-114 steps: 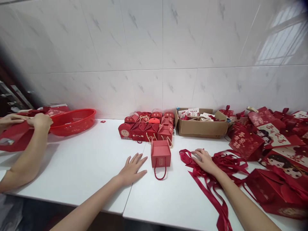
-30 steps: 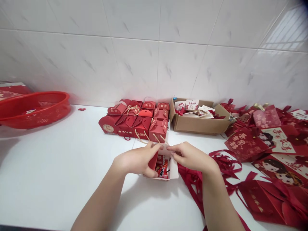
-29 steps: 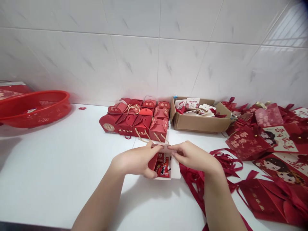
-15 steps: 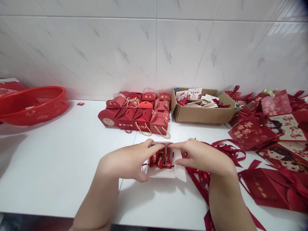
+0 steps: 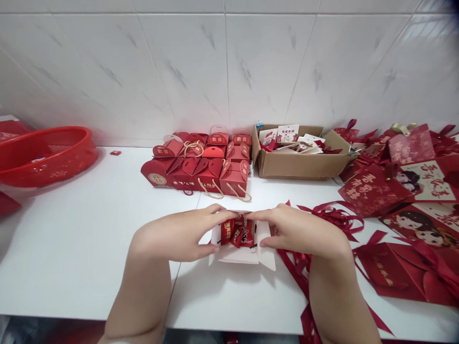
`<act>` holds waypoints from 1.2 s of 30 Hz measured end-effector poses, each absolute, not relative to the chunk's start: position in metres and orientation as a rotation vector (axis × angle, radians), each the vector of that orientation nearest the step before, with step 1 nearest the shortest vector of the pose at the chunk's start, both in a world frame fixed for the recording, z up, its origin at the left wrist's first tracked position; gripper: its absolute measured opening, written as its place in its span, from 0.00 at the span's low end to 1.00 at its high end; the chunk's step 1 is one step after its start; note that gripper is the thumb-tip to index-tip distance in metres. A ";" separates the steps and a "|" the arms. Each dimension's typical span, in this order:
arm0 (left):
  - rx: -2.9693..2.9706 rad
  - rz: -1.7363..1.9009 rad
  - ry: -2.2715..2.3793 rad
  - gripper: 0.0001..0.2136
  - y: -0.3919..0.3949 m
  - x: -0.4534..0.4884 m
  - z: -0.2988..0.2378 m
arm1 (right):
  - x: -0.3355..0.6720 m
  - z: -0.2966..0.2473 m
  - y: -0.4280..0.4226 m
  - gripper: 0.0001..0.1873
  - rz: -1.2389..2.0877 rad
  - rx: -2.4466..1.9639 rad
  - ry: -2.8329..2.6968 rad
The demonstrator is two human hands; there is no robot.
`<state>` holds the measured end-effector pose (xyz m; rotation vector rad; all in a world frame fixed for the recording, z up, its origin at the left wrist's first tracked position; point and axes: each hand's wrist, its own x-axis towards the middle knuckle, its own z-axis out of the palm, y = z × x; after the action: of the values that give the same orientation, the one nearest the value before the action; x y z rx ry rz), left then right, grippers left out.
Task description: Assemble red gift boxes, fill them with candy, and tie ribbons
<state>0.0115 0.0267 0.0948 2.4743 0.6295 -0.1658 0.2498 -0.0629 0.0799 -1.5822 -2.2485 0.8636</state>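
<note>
Between my hands stands an open gift box (image 5: 238, 256) with white inner walls and its flaps folded outward. Red-wrapped candies (image 5: 244, 236) lie inside it. My left hand (image 5: 201, 231) grips the box's left side, fingers along the far edge and thumb by the left flap. On the other side, my right hand (image 5: 283, 227) has its index finger on the far edge and its thumb at the right flap. The fingers partly cover the box's far rim.
Closed red gift boxes (image 5: 208, 167) stand in rows near the tiled wall. Beside them is a cardboard box (image 5: 301, 165) of tags. Dark red ribbons (image 5: 333, 217) and red gift bags (image 5: 373, 191) crowd the right. A red plastic basket (image 5: 71, 162) sits at left.
My left thumb has moved up from the box's near left corner to the left flap, which now leans outward. The right hand keeps its hold. The view has shifted slightly.
</note>
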 end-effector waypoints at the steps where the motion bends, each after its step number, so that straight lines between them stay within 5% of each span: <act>1: 2.483 -0.153 0.640 0.31 0.026 0.013 0.095 | 0.249 0.080 -0.063 0.30 0.861 -1.571 -2.253; 9: 2.668 -0.237 0.945 0.13 0.002 0.039 0.089 | 0.241 0.083 -0.064 0.35 0.921 -1.645 -2.239; 36: 2.726 -0.361 0.807 0.37 0.006 0.042 0.091 | 0.250 0.086 -0.059 0.29 0.914 -1.596 -2.277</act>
<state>0.0423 0.0061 0.0914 2.7258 0.8068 -0.3609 0.2503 -0.0594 0.0858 -1.5959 -2.2771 0.9139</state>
